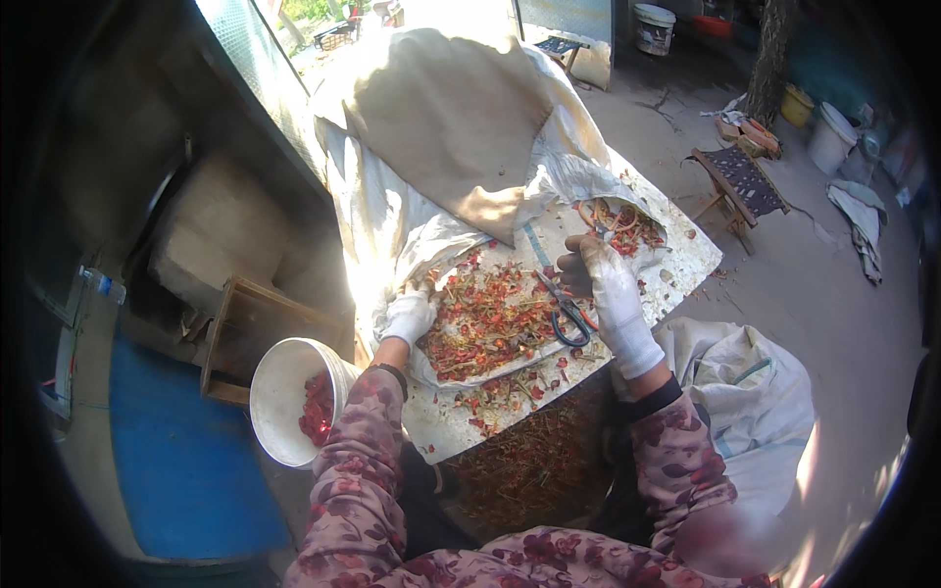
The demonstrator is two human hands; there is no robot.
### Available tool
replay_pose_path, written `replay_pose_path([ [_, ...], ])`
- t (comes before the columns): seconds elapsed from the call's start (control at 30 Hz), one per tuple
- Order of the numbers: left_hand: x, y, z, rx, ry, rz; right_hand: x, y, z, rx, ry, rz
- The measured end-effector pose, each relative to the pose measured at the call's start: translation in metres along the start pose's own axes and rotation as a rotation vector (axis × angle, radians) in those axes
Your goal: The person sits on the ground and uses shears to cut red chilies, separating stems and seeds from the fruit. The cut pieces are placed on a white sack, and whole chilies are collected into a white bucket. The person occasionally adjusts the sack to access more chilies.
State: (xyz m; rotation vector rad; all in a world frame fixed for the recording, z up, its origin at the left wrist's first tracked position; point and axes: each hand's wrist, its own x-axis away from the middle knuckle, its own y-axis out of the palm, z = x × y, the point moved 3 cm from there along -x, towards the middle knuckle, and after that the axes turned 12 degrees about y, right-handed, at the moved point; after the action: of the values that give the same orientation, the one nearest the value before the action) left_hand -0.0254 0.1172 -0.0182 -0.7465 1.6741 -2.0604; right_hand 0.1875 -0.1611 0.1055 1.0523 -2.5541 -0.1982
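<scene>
My left hand (412,312), in a white knit glove, rests on the edge of a white woven sack (360,213), its fingertips at a heap of red and yellow plant scraps (489,316). Raised over the right side of the table is my gloved right hand (592,268), its dark-stained fingers curled; whether they hold anything cannot be told. Just left of it, scissors with dark handles (570,323) lie on the scraps, and an orange-handled tool (588,319) shows partly beside them. Further back, rings of a pale tool (621,217) lie on more red scraps.
A white bucket (276,400) with red pieces stands left of the table (456,434), near a wooden box (220,338). A full white sack (757,382) is on the right. Beyond stand a folding stool (742,180) and a tree trunk (770,66). Brown cloth (448,117) covers the table's far part.
</scene>
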Motion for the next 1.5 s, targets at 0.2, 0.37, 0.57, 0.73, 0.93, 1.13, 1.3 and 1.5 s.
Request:
replay_pose_path([
  [0.2,0.083,0.007,0.101,-0.032,0.068,-0.282,0.0,-0.009,-0.009,0.018,-0.047,0.003],
  [0.37,0.144,-0.021,0.152,0.269,0.356,-0.45,0.006,-0.01,-0.01,-0.007,-0.084,-0.022],
  [0.57,0.049,-0.026,0.123,0.076,0.224,-0.004,0.006,-0.009,-0.008,0.044,-0.034,-0.009],
  [0.73,0.038,0.014,0.148,0.088,0.134,-0.122,0.0,-0.013,-0.004,0.022,-0.049,-0.004],
  [0.93,0.151,0.028,0.188,0.478,0.446,-0.093,-0.012,-0.03,0.004,-0.063,-0.093,0.0],
  [1.13,0.274,0.0,0.183,0.385,0.433,0.047,0.021,-0.041,0.02,-0.206,-0.122,0.048],
  [1.3,0.368,-0.019,0.162,0.505,0.36,0.142,0.109,-0.062,0.034,-0.208,-0.165,0.075],
  [1.5,0.442,-0.019,0.16,0.575,0.275,0.165,0.231,-0.079,0.072,-0.234,-0.107,-0.136],
])
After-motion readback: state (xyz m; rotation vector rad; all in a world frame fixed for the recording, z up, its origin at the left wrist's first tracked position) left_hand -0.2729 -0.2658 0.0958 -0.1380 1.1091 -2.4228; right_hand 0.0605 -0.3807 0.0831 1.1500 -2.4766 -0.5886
